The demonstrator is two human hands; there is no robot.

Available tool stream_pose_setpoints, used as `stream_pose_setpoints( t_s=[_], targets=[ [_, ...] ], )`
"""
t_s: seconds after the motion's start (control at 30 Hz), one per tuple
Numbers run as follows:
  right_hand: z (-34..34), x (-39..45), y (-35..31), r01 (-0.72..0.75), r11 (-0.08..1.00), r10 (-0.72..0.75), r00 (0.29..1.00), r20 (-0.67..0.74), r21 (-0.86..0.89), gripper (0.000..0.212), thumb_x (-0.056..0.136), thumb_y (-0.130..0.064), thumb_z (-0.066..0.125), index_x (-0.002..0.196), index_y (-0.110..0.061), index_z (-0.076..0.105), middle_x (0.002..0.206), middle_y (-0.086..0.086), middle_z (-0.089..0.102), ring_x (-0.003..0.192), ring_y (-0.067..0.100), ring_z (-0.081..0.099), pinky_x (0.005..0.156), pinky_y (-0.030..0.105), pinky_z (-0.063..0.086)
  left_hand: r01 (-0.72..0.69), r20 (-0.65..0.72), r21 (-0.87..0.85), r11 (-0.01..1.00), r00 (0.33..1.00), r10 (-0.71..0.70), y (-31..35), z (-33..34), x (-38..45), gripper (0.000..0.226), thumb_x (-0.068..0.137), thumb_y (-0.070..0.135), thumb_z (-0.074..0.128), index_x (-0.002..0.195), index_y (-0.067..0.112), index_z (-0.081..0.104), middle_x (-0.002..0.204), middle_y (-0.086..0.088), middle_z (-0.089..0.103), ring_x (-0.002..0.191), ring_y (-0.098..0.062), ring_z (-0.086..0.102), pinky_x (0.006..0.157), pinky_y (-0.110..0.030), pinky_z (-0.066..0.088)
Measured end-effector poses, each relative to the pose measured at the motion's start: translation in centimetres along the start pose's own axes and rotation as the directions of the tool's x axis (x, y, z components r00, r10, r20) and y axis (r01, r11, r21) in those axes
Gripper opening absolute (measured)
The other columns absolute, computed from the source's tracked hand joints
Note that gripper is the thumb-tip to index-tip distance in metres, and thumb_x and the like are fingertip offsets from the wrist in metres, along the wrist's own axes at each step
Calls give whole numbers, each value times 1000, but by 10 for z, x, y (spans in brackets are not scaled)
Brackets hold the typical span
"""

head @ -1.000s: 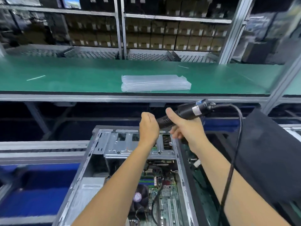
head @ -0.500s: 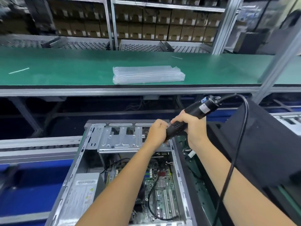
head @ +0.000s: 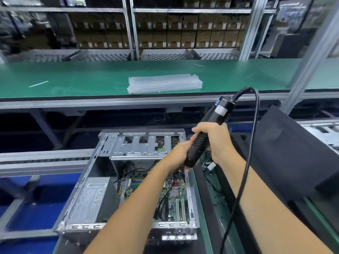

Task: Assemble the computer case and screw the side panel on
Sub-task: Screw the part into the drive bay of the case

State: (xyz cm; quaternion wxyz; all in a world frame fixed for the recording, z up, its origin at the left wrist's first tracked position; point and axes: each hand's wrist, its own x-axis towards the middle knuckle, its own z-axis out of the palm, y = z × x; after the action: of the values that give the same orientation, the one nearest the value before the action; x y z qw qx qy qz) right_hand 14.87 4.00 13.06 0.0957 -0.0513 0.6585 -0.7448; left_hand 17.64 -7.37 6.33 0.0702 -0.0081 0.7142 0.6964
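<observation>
An open computer case [head: 88, 187] lies on its side below me, its motherboard [head: 176, 197], grey power supply [head: 89, 200] and metal drive cage [head: 135, 149] exposed. My right hand [head: 216, 142] grips a black corded electric screwdriver [head: 207, 131], tilted with its tip down over the case's right rim near the drive cage. My left hand [head: 178, 153] is curled at the screwdriver's lower end; the tip and whatever the fingers pinch are hidden. A black side panel [head: 286, 149] leans at the right of the case.
A green bench [head: 91, 77] runs across behind the case, with a stack of clear plastic bags [head: 165, 83] on it. Shelves of brown boxes [head: 183, 37] stand behind. The screwdriver's cable [head: 251, 143] loops down past my right forearm. Blue bins lie at the lower left.
Both hands have drawn back along the case's right rim, towards me and lower. The screwdriver stands more upright. My left hand has closed in on its lower end. My view has tilted down.
</observation>
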Motion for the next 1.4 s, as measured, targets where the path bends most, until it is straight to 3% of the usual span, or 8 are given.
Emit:
stream_pose_setpoints(
  t_s=[0.1,0.23,0.53,0.7,0.83,1.0,1.13,1.4],
  targets=[
    [-8,-7,1,-34,998,39,995,90,-58,24,62,-7,67,40,-9,59,50,13,60,50,26,55,57,30,53,61,33,-53,997,998,-59,-2,14,-8,28,101,27,31,87,11,49,52,-6,59,32,-16,49,33,-18,36],
    [-13,-11,3,-105,991,119,976,182,-85,17,53,-14,68,39,-14,57,53,15,60,50,27,56,60,34,54,99,26,-148,984,995,-96,-7,25,-19,21,97,23,36,96,6,48,56,-11,60,33,-17,48,31,-21,36],
    [-34,-33,21,-125,989,138,973,186,-82,22,62,-9,70,46,-13,56,51,11,53,48,27,53,57,38,51,-3,-39,207,978,999,12,-8,44,-24,32,98,23,35,82,27,62,82,-4,65,74,-18,59,71,-36,48],
    [-44,-49,22,-94,987,129,944,304,-127,32,59,-21,67,50,8,60,53,25,55,53,32,53,67,46,56,104,-199,390,915,980,-26,-9,56,-9,25,79,-5,34,63,12,43,46,3,43,44,-11,40,50,-25,36],
    [-49,-52,27,-121,984,154,944,292,-127,35,59,-19,68,63,14,62,53,24,54,43,31,54,54,34,54,127,-246,347,929,968,-41,-13,60,0,63,87,-5,32,31,18,51,28,8,43,29,0,43,38,-14,36],
    [-55,-45,34,-125,985,152,953,263,-118,27,65,-17,67,52,5,59,49,21,53,42,30,53,55,34,53,86,-215,362,928,977,-7,-15,60,5,34,85,11,30,51,14,37,30,1,44,37,-5,48,47,-7,39],
    [-56,-41,36,-119,987,142,960,241,-109,25,60,-20,68,49,0,57,48,22,54,42,30,53,55,35,53,105,-203,385,917,979,-27,-11,50,9,28,81,4,30,56,12,40,32,5,47,54,-11,56,62,-18,44],
    [-61,-40,47,-161,986,167,963,210,-45,19,61,-16,67,44,-12,60,46,17,49,36,26,48,45,28,47,61,-221,350,935,975,19,-7,50,24,23,90,2,42,68,8,45,47,3,48,40,-10,46,41,-16,36]
  ],
)
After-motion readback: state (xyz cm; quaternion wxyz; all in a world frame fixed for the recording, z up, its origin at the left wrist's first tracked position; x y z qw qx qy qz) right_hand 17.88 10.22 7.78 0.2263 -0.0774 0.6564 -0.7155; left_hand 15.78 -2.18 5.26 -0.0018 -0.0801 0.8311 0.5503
